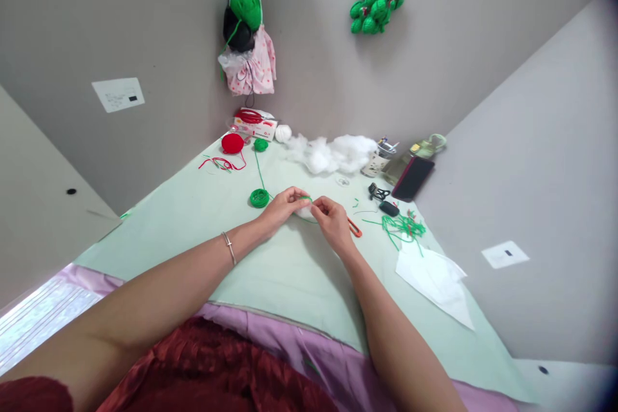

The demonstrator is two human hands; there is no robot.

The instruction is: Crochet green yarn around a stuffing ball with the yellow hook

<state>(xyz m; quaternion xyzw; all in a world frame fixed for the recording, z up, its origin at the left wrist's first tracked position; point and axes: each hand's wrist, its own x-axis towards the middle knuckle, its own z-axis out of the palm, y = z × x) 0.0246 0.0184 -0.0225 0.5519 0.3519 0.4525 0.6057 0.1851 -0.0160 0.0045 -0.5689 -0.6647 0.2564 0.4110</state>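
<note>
My left hand (pixel 284 207) and my right hand (pixel 331 220) meet over the middle of the table, fingertips almost touching. Between them is a small soft white piece (pixel 304 211) with green yarn (pixel 305 197) along its top. The left fingers pinch it from one side. My right thumb and forefinger are closed at its other edge; whether they also grip a needle or hook is too small to tell. A wound green yarn coil (pixel 259 198) lies left of my left hand. Beside my right hand, an orange looped tool (pixel 355 227) rests partly hidden.
White stuffing (pixel 333 153) is heaped at the back, with a red yarn ball (pixel 232 143) to its left. Toward the right stand a pen cup (pixel 379 159) and a phone (pixel 413 179). Green yarn scraps (pixel 403 226) and white paper (pixel 434 280) lie near the right wall.
</note>
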